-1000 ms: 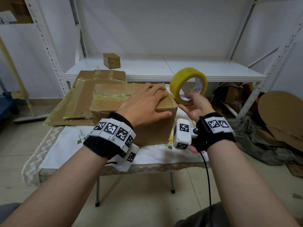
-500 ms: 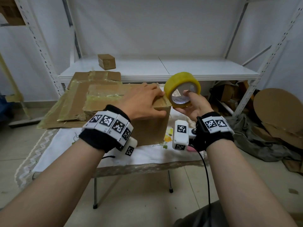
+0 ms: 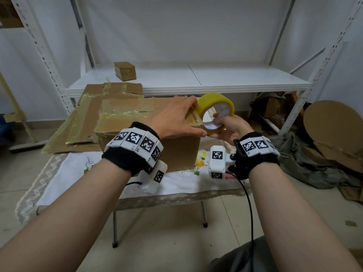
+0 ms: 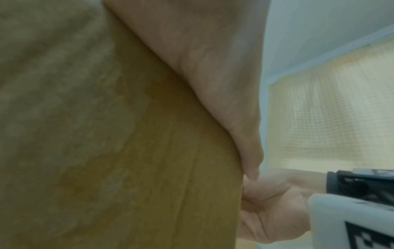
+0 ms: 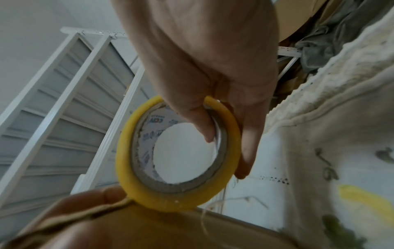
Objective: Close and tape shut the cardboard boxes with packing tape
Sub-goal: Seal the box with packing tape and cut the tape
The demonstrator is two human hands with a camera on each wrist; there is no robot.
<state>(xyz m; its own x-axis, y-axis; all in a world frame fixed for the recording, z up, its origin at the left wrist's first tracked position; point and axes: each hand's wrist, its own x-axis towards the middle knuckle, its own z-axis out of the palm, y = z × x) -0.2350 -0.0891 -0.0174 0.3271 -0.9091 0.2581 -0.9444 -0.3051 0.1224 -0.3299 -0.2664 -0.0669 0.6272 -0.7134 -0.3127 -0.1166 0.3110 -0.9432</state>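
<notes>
A closed cardboard box [image 3: 137, 122] with glossy tape on its top stands on the small table. My left hand [image 3: 176, 118] lies flat on the box's top right corner, fingers straight, thumb along the front edge. The fingertips touch the yellow tape roll [image 3: 216, 112]. My right hand [image 3: 225, 126] grips that roll at the box's right top edge. In the right wrist view the thumb [image 5: 202, 121] sits inside the tape roll's [image 5: 179, 151] core and the fingers wrap the outside. A short bit of tape runs from roll to box. The left wrist view shows the box's side [image 4: 127, 151].
Flattened taped cardboard sheets [image 3: 78, 118] lie behind and left of the box. A small box [image 3: 125, 71] sits on the white shelf [image 3: 216, 79]. A white embroidered cloth [image 3: 176, 183] covers the table. Round cardboard pieces [image 3: 334, 122] and grey fabric [image 3: 304, 163] lie at right.
My right hand has brought the roll down and left until it meets the box's right top corner. My left hand slid right along the top to touch the roll.
</notes>
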